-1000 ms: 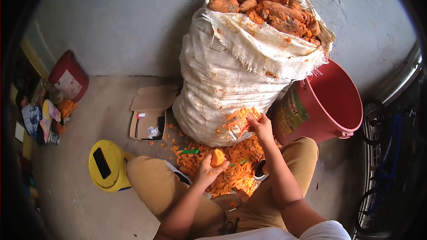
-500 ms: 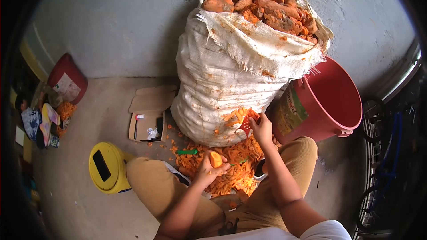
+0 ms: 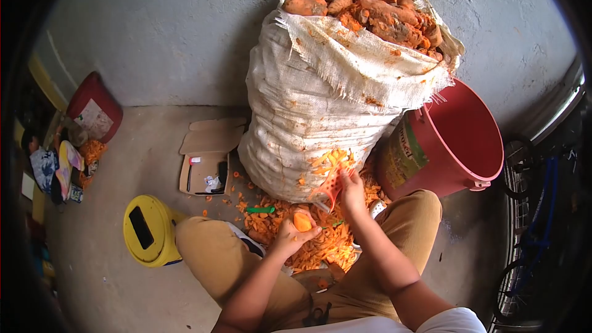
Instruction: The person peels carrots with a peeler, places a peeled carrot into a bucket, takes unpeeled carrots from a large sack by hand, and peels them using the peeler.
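Note:
My left hand [image 3: 292,237] is closed around a peeled orange carrot [image 3: 302,221], whose bare end points up and away from me. My right hand [image 3: 353,195] grips a red plastic peeler [image 3: 332,186] with holes in its body, just beyond the carrot and apart from it. Below both hands spreads a heap of orange peelings [image 3: 317,251] on the floor between my legs. A green-handled tool [image 3: 260,209] lies on that heap, left of the carrot. Peelings also cling to the white woven sack [image 3: 296,123] in front of me.
Unpeeled carrots [image 3: 388,18] fill the sack's open top. At the right stands a red bucket [image 3: 453,148]. An open cardboard box [image 3: 200,180] with small items sits left of the sack. A dark phone [image 3: 141,227] rests on a yellow lidded bucket [image 3: 161,243] by my left knee.
My right hand has moved down and slightly left with the red peeler, which has turned and now points toward the carrot. The left hand has barely shifted.

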{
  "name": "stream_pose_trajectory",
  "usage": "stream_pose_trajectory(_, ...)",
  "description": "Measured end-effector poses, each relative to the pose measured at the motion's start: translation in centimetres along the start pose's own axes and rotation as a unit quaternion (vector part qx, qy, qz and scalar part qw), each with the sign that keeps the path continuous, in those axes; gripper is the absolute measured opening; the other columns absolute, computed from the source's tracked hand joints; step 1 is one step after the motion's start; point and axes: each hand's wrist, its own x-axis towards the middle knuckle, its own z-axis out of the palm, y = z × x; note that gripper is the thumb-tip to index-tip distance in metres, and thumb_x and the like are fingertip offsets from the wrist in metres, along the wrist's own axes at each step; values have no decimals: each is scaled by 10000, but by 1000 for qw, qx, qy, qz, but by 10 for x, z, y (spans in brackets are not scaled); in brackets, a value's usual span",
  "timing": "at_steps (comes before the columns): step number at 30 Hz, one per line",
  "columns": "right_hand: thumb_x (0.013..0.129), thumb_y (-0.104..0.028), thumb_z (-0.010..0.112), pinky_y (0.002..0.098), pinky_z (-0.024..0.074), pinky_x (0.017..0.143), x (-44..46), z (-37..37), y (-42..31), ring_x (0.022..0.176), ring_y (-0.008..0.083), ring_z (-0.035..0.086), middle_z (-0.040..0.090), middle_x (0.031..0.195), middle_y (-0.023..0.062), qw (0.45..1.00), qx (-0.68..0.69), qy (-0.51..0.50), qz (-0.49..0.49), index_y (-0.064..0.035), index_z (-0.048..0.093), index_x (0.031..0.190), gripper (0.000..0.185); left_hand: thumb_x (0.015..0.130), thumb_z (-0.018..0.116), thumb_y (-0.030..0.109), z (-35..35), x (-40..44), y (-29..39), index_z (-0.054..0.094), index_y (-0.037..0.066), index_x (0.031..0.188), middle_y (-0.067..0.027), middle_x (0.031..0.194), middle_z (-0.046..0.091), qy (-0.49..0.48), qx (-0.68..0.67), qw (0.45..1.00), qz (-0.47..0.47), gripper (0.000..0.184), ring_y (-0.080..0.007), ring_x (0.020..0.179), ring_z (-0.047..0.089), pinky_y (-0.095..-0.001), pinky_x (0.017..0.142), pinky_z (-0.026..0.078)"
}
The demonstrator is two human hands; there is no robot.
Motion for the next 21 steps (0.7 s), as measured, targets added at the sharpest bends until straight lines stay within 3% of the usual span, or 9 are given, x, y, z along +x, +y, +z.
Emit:
stream_pose_trajectory(3, 886, -169, 408, 280, 423, 573, -20, 13, 22, 656, 156, 516, 529, 745, 81, 988, -113, -14, -102, 7, 425, 895, 177, 603, 639, -23, 6, 0, 18, 510, 17, 789, -23, 673, 554, 44, 124, 989, 67, 230, -119, 622, 533, -238, 597, 434)
stream_pose_trajectory(5, 875, -174, 415, 335, 410, 581, -25, 16, 32, 637, 254, 526, 545, 738, 185, 946, -242, -7, -218, 33, 424, 876, 208, 579, 625, -32, 7, -2, 8, 514, 9, 761, -35, 656, 556, 63, 142, 987, 50, 217, -118, 600, 526, -240, 580, 428)
stream_pose_trajectory(7, 872, -189, 418, 370, 405, 572, -24, 13, 38, 600, 304, 511, 534, 750, 224, 937, -294, -3, -190, 47, 415, 881, 236, 574, 619, -38, 8, -4, 5, 513, 8, 745, -42, 652, 552, 75, 160, 983, 40, 207, -117, 597, 520, -242, 575, 424)
stream_pose_trajectory(10, 877, -167, 407, 344, 420, 537, -22, 11, 28, 567, 251, 521, 551, 733, 175, 926, -339, 6, -163, 34, 430, 882, 203, 598, 622, -45, 13, -5, 6, 502, 17, 734, -40, 665, 539, 92, 174, 977, 78, 192, -112, 619, 513, -241, 587, 423)
stream_pose_trajectory(13, 886, -157, 391, 291, 427, 483, 31, -23, 29, 539, 163, 512, 533, 674, 88, 985, -82, 127, -79, 1, 447, 878, 168, 625, 616, -55, 15, -7, 14, 485, 25, 715, -34, 676, 524, 121, 160, 970, 137, 178, -107, 641, 506, -239, 598, 422)
stream_pose_trajectory(15, 894, -165, 389, 234, 422, 453, 36, -30, 12, 507, 89, 462, 477, 623, 16, 976, -135, 129, -111, -27, 444, 870, 150, 643, 612, -59, 10, -12, 20, 475, 31, 704, -31, 680, 515, 143, 140, 975, 96, 174, -106, 653, 503, -236, 604, 421)
stream_pose_trajectory(16, 894, -193, 399, 239, 413, 431, 27, -19, 8, 469, 86, 430, 449, 599, 12, 990, -68, 78, -96, -30, 438, 872, 169, 649, 612, -52, 9, -10, 16, 477, 31, 706, -38, 676, 515, 167, 108, 975, 96, 169, -112, 635, 504, -238, 601, 423)
stream_pose_trajectory(19, 900, -157, 386, 251, 453, 600, -9, 1, 6, 683, 116, 524, 536, 803, 46, 998, -57, -17, 5, 0, 451, 968, 184, 642, 627, -30, 10, -1, 18, 482, 32, 722, -45, 681, 521, 160, 174, 967, 95, 178, -116, 629, 510, -241, 604, 428)
stream_pose_trajectory(21, 895, -160, 398, 231, 411, 580, -21, 19, 16, 634, 81, 459, 515, 749, 37, 996, -51, -19, -71, 9, 455, 915, 180, 635, 646, 0, 10, 1, 14, 487, 33, 738, -44, 688, 529, 154, 208, 961, 97, 192, -118, 617, 515, -248, 598, 434)
